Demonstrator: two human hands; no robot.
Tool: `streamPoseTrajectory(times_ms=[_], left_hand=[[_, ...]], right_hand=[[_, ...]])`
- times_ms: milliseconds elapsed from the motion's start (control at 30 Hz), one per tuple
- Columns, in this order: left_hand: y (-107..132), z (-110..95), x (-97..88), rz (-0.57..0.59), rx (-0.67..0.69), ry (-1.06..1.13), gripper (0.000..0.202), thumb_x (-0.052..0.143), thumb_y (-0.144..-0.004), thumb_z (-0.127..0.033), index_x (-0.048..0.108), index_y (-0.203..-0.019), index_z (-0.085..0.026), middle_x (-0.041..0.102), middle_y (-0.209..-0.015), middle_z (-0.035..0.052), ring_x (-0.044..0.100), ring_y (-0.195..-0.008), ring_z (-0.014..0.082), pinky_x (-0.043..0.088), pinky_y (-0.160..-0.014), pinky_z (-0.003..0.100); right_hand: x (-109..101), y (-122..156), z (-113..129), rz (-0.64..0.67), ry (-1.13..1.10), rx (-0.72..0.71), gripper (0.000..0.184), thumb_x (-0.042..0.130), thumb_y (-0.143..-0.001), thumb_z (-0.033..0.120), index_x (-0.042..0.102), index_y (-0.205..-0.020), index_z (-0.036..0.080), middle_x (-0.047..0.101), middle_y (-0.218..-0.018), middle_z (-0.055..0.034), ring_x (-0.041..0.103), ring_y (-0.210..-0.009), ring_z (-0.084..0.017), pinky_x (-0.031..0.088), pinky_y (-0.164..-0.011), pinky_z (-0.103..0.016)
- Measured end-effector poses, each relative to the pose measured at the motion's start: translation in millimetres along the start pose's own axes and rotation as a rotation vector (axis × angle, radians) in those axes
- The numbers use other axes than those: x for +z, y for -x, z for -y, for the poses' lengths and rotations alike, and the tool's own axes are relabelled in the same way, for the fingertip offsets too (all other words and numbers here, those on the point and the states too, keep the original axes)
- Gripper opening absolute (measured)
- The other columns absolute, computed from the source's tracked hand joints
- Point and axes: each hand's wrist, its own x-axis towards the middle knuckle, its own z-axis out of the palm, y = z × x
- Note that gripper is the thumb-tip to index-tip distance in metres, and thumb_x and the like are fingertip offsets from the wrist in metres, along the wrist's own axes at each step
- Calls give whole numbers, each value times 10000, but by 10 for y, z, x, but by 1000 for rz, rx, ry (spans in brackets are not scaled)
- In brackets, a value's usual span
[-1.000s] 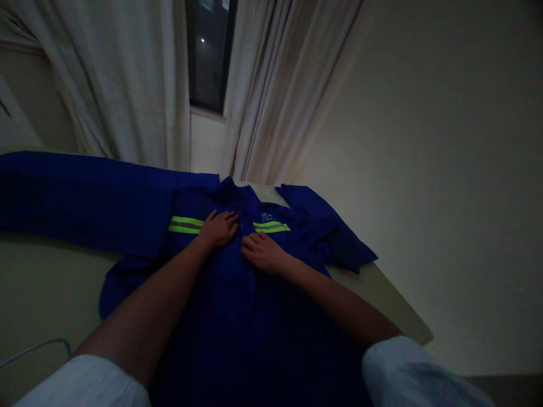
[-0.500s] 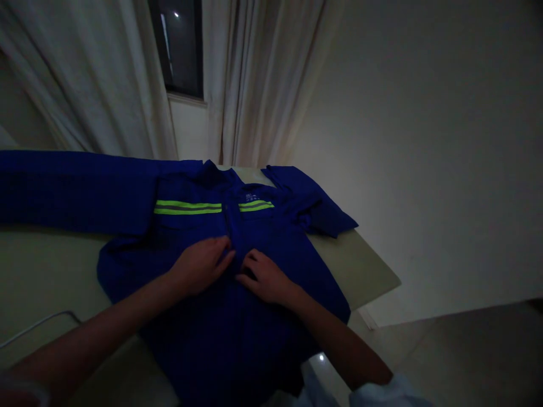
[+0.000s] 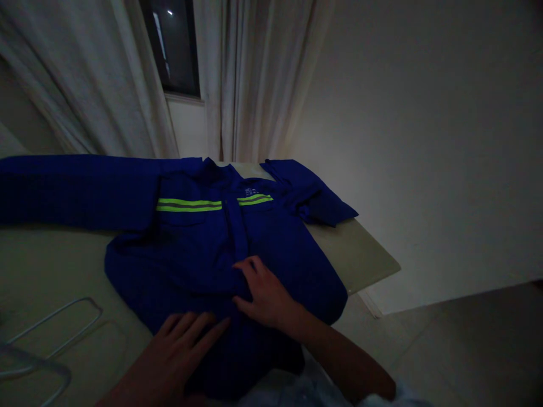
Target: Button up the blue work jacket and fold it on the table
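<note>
The blue jacket [image 3: 190, 257] lay front up on the table [image 3: 360, 254], under both hands' fingers and stretching well beyond them. The left hand [image 3: 178, 347] rested palm down over its lower part, fingers slightly spread. The right hand [image 3: 266, 294], farther up, had its fingers bent and its thumb well apart from the forefinger, the fingertips at the front placket [image 3: 236, 229]; whether they touched any cloth edge was too dark to tell. Beyond the fingertips, a yellow-green stripe [image 3: 190, 205] crossed the chest, with one sleeve [image 3: 80, 189] out to their left and the other [image 3: 322, 195] bent to their right. Bent pale wire [image 3: 70, 305] lay left of the left hand's fingers.
</note>
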Motion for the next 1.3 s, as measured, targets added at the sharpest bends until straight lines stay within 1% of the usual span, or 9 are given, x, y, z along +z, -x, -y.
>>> streamPoseTrajectory(times_ms=[267, 400, 500, 667, 800, 933, 1033, 1133, 1300], left_hand=[[46, 18, 80, -316, 101, -134, 764, 497, -746, 18, 655, -1369, -396, 755, -1247, -42, 664, -1048, 235, 463, -973, 411], [-158, -35, -183, -604, 86, -62, 463, 479, -948, -82, 652, -1344, -249, 752, -1229, 53, 659, -1096, 236, 466, -998, 392], [-302, -93, -381, -777, -181, -142, 200, 549, -1007, -307, 717, -1037, -203, 753, -1000, 94, 675, -927, 267, 503, -865, 408], [-419, -185, -379, -332, -601, -56, 400, 444, -1033, -455, 674, -789, -236, 702, -725, 49, 670, -628, 251, 445, -545, 344], [-478, -160, -62, -594, -385, 9, 455, 427, -993, -273, 585, -1404, -161, 694, -1338, 182, 695, -1181, 328, 593, -923, 481], [-638, -97, 161, -624, -108, -22, 729, 566, -889, -227, 373, -1591, -190, 468, -1591, 219, 389, -1513, 439, 388, -1184, 694], [-827, -89, 166, -670, -89, 6, 666, 527, -953, -204, 352, -1594, -163, 496, -1545, 231, 405, -1500, 406, 434, -1181, 631], [-911, -65, 36, -673, -115, 27, 596, 444, -940, -98, 431, -1533, -146, 645, -1361, 185, 612, -1286, 316, 569, -1068, 482], [-227, 167, -131, -543, -149, -45, 692, 416, -822, -61, 581, -1450, -302, 729, -1322, 52, 723, -1128, 259, 643, -894, 394]], right_hand=[[-50, 48, -244, -80, -357, 29, 443, 591, -829, 21, 648, -1209, 242, 693, -1184, -23, 667, -1074, -179, 527, -958, -330], [-183, -28, -255, -163, -274, 1, 423, 488, -851, -12, 684, -1145, 220, 724, -1152, -38, 668, -1118, -195, 491, -1043, -368], [-301, -71, -283, -210, -194, -30, 437, 453, -890, -1, 676, -1195, 218, 699, -1222, -67, 645, -1182, -206, 467, -1089, -386], [-392, -94, -342, -211, -176, -30, 330, 475, -934, 35, 689, -1091, 231, 711, -1101, -44, 672, -1073, -200, 495, -1026, -367], [-343, 2, -289, -145, -221, 11, 240, 519, -1009, 136, 675, -1162, 236, 743, -1157, -38, 693, -1115, -202, 502, -1038, -364], [-208, 161, -230, -42, -271, 1, 498, 566, -1058, 303, 452, -1542, 282, 637, -1482, -72, 605, -1363, -231, 440, -1172, -426], [-78, 252, -249, 28, -263, -57, 704, 516, -1088, 359, 160, -1693, 310, 492, -1638, -83, 473, -1502, -234, 365, -1247, -482], [22, 266, -334, 62, -175, -133, 687, 451, -1103, 341, 131, -1709, 291, 393, -1701, -89, 375, -1564, -228, 285, -1297, -509], [29, 109, -577, 57, -57, -138, 673, 441, -1050, 237, 239, -1691, 244, 391, -1700, -99, 381, -1557, -227, 243, -1316, -524]])
